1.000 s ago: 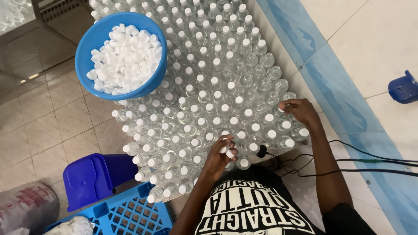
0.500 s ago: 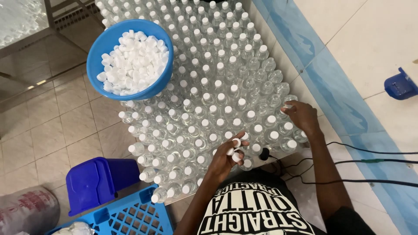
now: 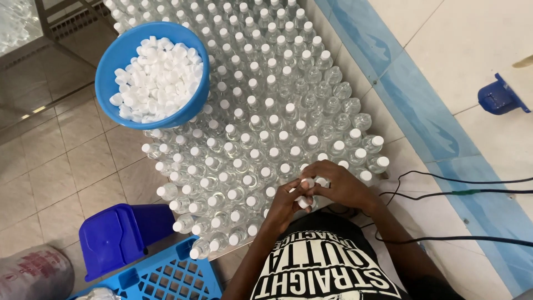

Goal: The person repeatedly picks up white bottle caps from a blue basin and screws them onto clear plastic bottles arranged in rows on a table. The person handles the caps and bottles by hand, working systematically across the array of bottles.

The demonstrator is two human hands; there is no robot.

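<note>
A table is packed with several small clear plastic bottles (image 3: 261, 128), most with white caps, a few near the right side uncapped (image 3: 338, 91). My left hand (image 3: 286, 203) holds white caps in its fingers at the near edge of the bottles. My right hand (image 3: 336, 183) meets it there, fingertips on a white cap (image 3: 306, 183) between both hands. A blue bowl (image 3: 119, 61) full of loose white caps (image 3: 158, 78) rests on top of the bottles at the far left.
A blue plastic crate (image 3: 161, 278) and a blue box-shaped container (image 3: 119, 236) stand on the tiled floor at lower left. Black cables (image 3: 444, 191) run along the floor to the right. A blue object (image 3: 499, 97) sits far right.
My right hand moved from the right edge bottles leftward to join my left hand. The view shifted slightly, and both hands now meet over the near bottles.
</note>
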